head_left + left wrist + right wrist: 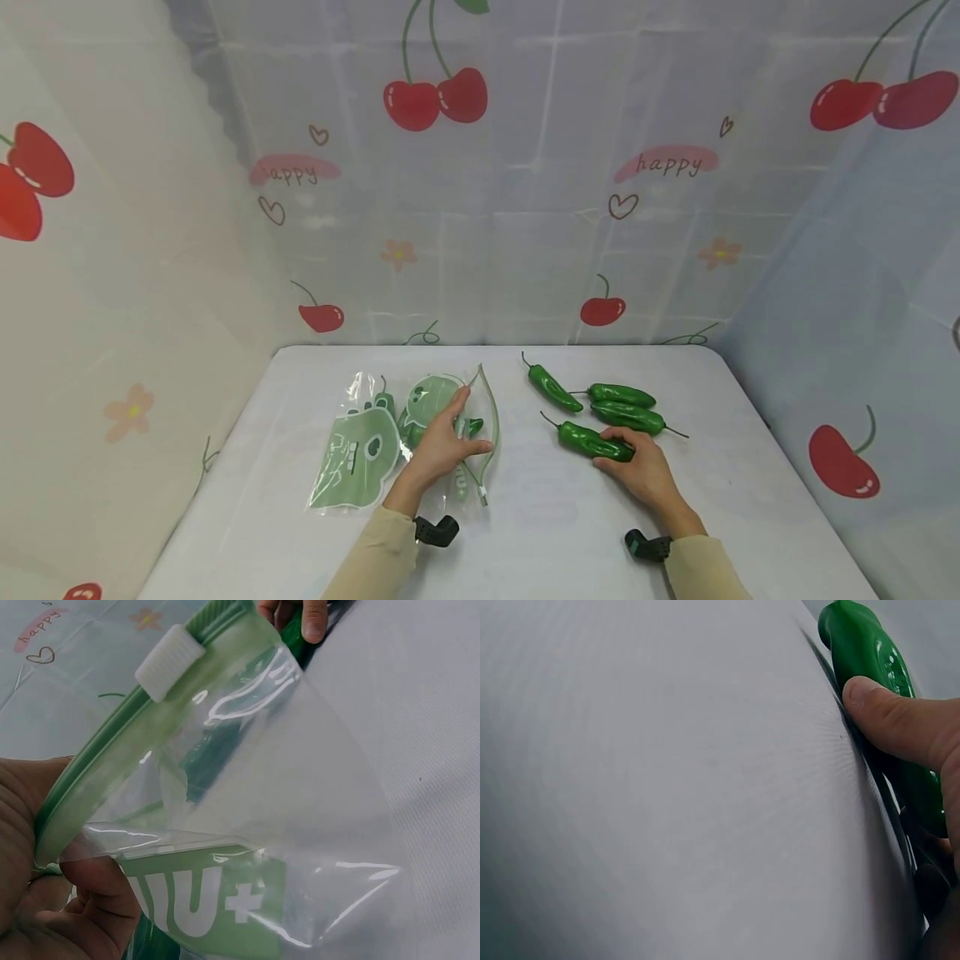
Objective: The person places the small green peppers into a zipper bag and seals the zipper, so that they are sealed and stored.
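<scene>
My left hand (441, 450) grips the edge of a clear slider bag (431, 400) with a green cartoon print, its green-rimmed mouth facing right. A white slider (170, 662) sits on that rim in the left wrist view. Green peppers (476, 427) show through the plastic. My right hand (647, 475) holds a glossy green pepper (592, 440) by its blunt end, thumb on the near side and fingers on the far side; its thin stem points to the back left. In the right wrist view this pepper (862, 645) is close over the white table.
Three more green peppers (618, 395) lie behind my right hand. A second clear bag (352, 458) with a green frog-like print lies flat to the left, a pepper (384, 400) showing at its top. The white table (540, 533) meets a cherry-print curtain (525, 250) at the back.
</scene>
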Demonstrator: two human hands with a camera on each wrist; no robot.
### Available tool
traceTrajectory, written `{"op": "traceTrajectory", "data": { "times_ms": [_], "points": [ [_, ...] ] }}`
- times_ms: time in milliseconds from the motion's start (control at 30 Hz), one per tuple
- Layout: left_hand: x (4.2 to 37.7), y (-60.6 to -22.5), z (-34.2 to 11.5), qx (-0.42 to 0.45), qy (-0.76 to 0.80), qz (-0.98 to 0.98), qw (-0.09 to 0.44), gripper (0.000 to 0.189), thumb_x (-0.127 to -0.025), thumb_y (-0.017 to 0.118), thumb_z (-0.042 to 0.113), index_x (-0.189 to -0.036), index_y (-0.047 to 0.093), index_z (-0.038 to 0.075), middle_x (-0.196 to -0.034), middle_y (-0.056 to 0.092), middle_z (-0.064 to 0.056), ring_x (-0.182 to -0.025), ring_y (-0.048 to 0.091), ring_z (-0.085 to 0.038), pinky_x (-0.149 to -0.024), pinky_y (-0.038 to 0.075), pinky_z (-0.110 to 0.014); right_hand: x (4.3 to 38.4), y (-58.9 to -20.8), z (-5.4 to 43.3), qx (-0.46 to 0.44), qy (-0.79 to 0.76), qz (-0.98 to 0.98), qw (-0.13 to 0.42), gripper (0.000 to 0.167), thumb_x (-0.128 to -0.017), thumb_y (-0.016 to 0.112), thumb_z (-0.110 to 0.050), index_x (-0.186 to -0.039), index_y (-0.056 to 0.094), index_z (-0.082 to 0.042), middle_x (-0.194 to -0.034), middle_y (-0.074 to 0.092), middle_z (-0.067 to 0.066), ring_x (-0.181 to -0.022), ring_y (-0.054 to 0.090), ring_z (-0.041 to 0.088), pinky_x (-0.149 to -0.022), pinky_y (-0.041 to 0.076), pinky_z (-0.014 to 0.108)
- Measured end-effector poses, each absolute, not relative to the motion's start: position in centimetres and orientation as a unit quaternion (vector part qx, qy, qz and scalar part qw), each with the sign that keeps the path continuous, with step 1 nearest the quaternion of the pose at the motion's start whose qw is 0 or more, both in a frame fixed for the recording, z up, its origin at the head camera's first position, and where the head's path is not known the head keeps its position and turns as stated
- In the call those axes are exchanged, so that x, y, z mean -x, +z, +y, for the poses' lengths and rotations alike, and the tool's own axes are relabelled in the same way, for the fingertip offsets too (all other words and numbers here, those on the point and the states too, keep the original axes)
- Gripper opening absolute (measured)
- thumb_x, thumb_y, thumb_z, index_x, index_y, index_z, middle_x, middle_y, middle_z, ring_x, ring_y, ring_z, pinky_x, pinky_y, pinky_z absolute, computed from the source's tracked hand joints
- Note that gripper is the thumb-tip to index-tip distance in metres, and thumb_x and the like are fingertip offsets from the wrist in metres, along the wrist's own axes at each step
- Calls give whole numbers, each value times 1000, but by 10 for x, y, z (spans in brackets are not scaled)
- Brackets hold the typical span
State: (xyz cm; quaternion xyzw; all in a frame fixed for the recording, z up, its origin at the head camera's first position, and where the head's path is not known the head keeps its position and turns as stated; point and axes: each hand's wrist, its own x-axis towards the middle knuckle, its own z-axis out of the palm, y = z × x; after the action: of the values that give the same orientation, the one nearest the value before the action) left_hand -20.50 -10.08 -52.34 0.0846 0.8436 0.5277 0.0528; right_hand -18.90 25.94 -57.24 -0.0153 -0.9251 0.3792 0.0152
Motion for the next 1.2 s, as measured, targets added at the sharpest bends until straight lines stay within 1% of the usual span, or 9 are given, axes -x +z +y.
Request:
{"op": "traceTrajectory", "data": {
  "times_ms": [267, 533, 767, 1000, 1200],
  "points": [
    [206, -525, -101, -86, 526, 844, 49, 109, -77, 92, 25, -164, 28, 15, -172, 23, -5, -160, 18, -31, -128, 22, -52, 187, -573, 257, 17, 390, -921, 12, 42, -82, 88, -21, -120, 70, -16, -139, 59, 21, -134, 51, 43, -113, 38, 65],
    [205, -524, -101, -91, 533, 840, 49, 109, -77, 92, 25, -164, 28, 15, -172, 22, -5, -160, 18, -30, -128, 22, -52, 187, -573, 250, 15, 416, -909, 13, 44, -82, 88, -23, -122, 69, -18, -142, 60, 19, -134, 53, 40, -114, 40, 62],
    [205, -526, -101, -91, 534, 839, 48, 109, -76, 92, 24, -164, 28, 15, -172, 22, -4, -160, 17, -30, -128, 21, -52, 187, -571, 247, 22, 438, -899, 10, 45, -82, 89, -22, -123, 70, -17, -144, 59, 19, -136, 53, 39, -115, 39, 61],
    [205, -525, -102, -86, 533, 841, 47, 109, -76, 92, 23, -164, 29, 15, -172, 23, -4, -160, 18, -31, -128, 22, -53, 187, -567, 239, 37, 471, -881, 0, 51, -81, 89, -26, -128, 70, -17, -149, 55, 18, -141, 47, 39, -119, 35, 61],
    [205, -526, -101, -86, 536, 839, 49, 111, -75, 93, 26, -164, 28, 16, -172, 23, -4, -160, 18, -30, -128, 22, -52, 189, -565, 230, 33, 492, -870, 3, 55, -80, 89, -33, -129, 70, -16, -149, 55, 18, -139, 49, 38, -116, 38, 60]
  ]
}}
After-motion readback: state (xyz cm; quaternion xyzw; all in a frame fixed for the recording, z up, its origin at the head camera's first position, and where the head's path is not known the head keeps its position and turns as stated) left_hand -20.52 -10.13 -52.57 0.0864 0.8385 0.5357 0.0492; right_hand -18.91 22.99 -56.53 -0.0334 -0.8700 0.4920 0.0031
